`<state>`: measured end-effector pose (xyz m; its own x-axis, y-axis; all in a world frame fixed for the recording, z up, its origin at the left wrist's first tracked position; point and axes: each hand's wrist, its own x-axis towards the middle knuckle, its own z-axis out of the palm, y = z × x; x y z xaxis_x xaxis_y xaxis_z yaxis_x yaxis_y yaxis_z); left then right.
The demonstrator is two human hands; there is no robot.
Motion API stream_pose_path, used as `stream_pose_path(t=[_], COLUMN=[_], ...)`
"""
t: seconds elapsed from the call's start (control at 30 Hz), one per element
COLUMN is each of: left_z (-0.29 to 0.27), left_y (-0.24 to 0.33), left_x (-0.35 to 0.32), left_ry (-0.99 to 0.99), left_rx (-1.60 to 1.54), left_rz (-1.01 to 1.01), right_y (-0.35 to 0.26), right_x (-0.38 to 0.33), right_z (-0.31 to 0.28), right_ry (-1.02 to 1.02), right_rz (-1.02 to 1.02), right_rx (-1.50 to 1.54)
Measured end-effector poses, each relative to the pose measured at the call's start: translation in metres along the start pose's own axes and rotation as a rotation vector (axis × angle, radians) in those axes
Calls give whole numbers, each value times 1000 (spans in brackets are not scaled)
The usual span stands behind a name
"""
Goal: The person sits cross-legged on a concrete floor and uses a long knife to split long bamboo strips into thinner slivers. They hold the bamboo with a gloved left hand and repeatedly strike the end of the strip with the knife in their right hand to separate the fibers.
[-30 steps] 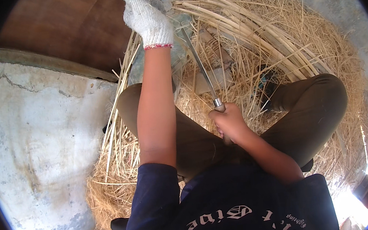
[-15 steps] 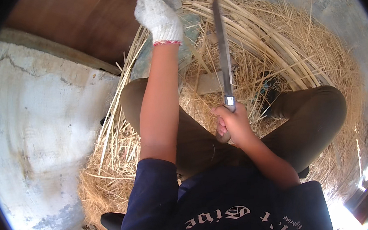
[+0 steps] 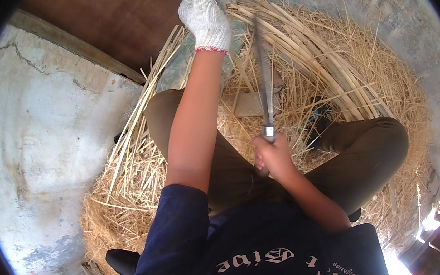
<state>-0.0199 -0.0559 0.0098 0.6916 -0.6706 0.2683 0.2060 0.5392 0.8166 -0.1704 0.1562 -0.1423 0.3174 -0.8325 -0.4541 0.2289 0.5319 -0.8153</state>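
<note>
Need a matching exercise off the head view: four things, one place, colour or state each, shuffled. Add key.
Things
1. Left hand
2. Right hand
3. Knife
4. Strip bundle

Descriptions
A. Bare, closed in a grip
B. Pale straw colour, curving through the upper right
C. Gloved in white
D. Blurred, tip toward the picture's top

Pairs: 1-C, 2-A, 3-D, 4-B

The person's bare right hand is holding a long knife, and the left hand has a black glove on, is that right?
Not quite: the glove on the left hand is white with a red edge at the cuff, as the head view shows. The bare right hand is indeed holding a long knife.
</note>
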Motion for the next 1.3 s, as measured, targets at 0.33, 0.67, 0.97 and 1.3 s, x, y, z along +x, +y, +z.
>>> stream_pose_path(t=[0.33, 0.67, 0.97, 1.3], left_z=[-4, -5, -3, -13], left_y=[-8, -6, -7, -5], left_x=[11, 9, 13, 21], left_ry=[7, -34, 68, 142], left_rx=[-49, -18, 2, -42], left_rz=[43, 67, 97, -2], right_y=[4, -2, -9, -8], right_x=[4, 5, 0, 5], right_z=[-1, -5, 1, -3], right_ry=[83, 96, 113, 111], right_rz=[-180, -94, -125, 104], right_rx=[-210, -95, -163, -11])
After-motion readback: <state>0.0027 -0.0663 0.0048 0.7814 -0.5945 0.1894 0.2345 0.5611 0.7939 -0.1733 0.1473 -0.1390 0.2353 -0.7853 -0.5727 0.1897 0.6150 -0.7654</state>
